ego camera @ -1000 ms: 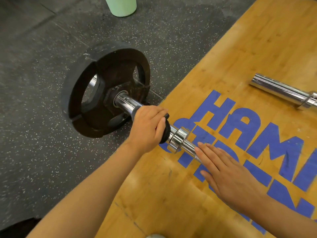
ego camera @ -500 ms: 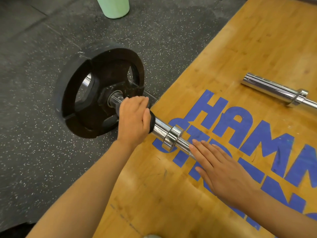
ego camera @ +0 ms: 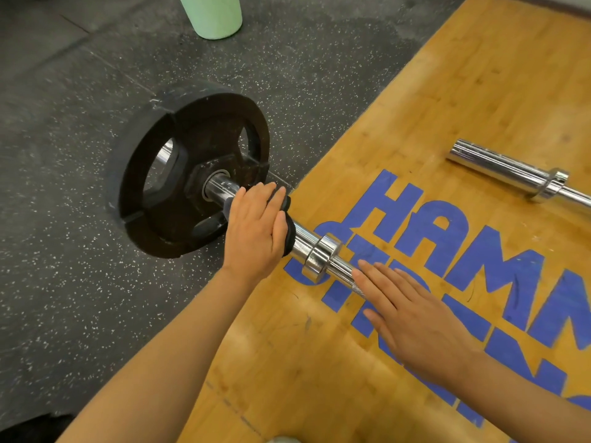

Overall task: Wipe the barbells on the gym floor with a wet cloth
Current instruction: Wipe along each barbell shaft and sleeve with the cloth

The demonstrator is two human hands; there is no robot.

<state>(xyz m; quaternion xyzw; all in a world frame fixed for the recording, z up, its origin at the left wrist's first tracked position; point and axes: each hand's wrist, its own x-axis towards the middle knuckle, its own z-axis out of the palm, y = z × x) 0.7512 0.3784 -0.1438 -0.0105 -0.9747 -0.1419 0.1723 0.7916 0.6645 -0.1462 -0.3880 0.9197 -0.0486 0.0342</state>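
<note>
A chrome barbell (ego camera: 323,255) lies across the edge of the wooden platform, with a black weight plate (ego camera: 179,193) on its sleeve over the rubber floor. My left hand (ego camera: 256,231) is wrapped over the sleeve close to the plate and grips a dark cloth (ego camera: 287,238), which shows at the fingertips. My right hand (ego camera: 412,311) lies flat with fingers straight on the knurled shaft just past the collar and holds nothing. A second chrome barbell (ego camera: 508,174) lies bare on the platform at the right.
A pale green container (ego camera: 214,14) stands on the speckled black rubber floor (ego camera: 64,251) at the top. The wooden platform (ego camera: 447,75) with blue lettering fills the right side. A dark object shows at the bottom left corner.
My left hand slid with the cloth along the sleeve from the collar toward the weight plate. My right hand stayed flat on the shaft.
</note>
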